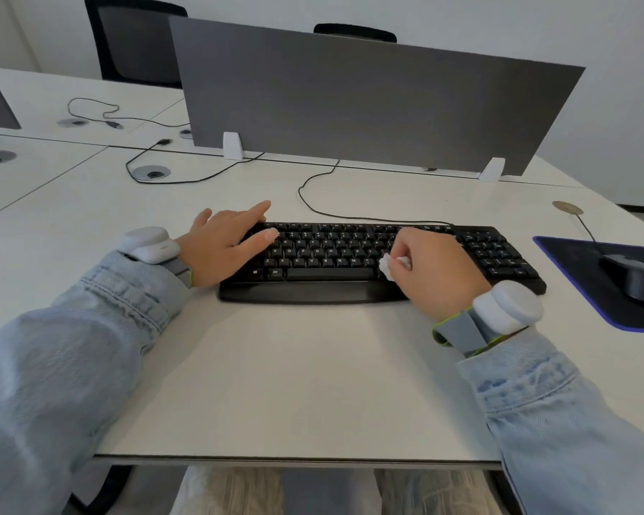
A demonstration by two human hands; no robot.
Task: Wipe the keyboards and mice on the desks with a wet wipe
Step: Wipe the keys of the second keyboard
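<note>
So the person was mid-wipe on the keyboard, which sat on the desk right in front of them. The right hand had its fingers curled around a bunched-up white wipe, pressing it onto the keys just right of the spacebar. The left hand lay flat with straight fingers on the keyboard's left end, looked like it was just there to stop the thing sliding around.

Step-wise, I'd say this was the keyboard part of this desk, and no way to tell how much of it was already covered. The numpad side and the wrist rest would likely need a pass too.

The mouse sat off to the right on a dark pad, untouched by either hand. Probably next in line: the right hand would have to carry the wipe over there, and the left could let go of the keyboard.
</note>
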